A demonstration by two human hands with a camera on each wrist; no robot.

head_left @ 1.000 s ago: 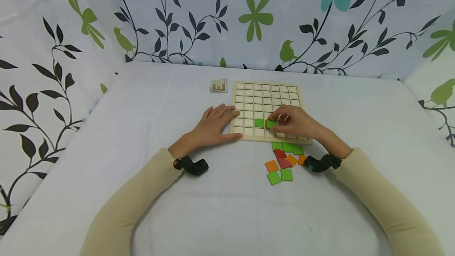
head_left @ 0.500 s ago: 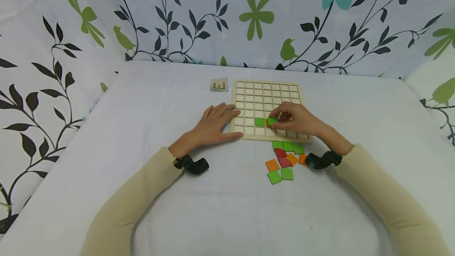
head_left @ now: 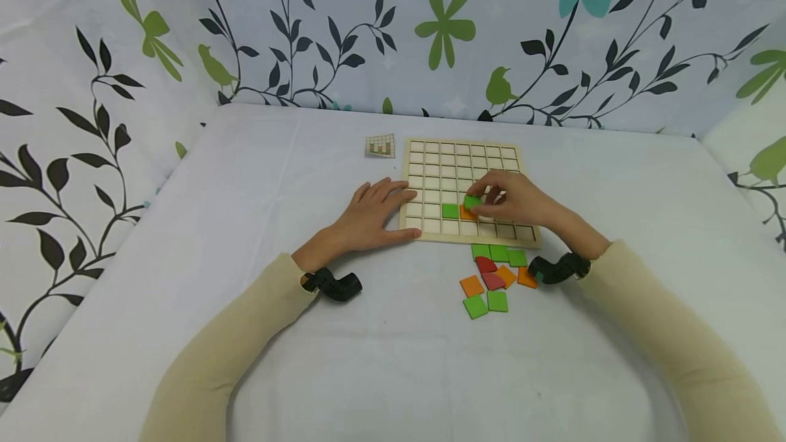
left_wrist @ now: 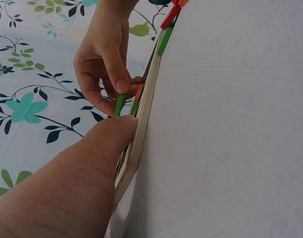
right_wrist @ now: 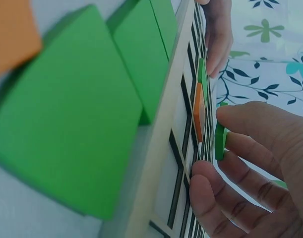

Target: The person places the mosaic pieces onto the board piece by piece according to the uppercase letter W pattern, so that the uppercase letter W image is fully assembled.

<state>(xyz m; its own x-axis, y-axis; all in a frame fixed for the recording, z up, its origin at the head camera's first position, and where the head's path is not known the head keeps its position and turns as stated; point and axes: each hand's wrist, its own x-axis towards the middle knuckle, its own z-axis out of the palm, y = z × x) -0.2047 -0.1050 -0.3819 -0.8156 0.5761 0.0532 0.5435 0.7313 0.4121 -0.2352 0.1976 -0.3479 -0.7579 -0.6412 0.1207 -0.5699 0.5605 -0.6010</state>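
My right hand (head_left: 514, 198) pinches a green square tile (right_wrist: 220, 136) between thumb and fingers, raised a little above the wooden grid board (head_left: 469, 151). Below it, an orange tile (head_left: 468, 215) sits in a cell, and a placed green tile (head_left: 450, 211) fills the cell to its left. The right wrist view shows the other fingertips down at the grid. My left hand (head_left: 376, 215) lies with spread fingers on the board's left edge; in the left wrist view its thumb (left_wrist: 116, 130) rests on the board's near rim.
In front of the board lie loose tiles: several green squares (head_left: 475, 306), orange squares (head_left: 472, 286) and red rounded pieces (head_left: 492, 281). A small card with a printed grid (head_left: 381, 146) lies at the board's back left. A patterned cloth (head_left: 344, 33) hangs behind the white table.
The right hand has lifted the green tile up and slightly away from me, uncovering more of the orange tile beneath. The left hand stays in place on the board.
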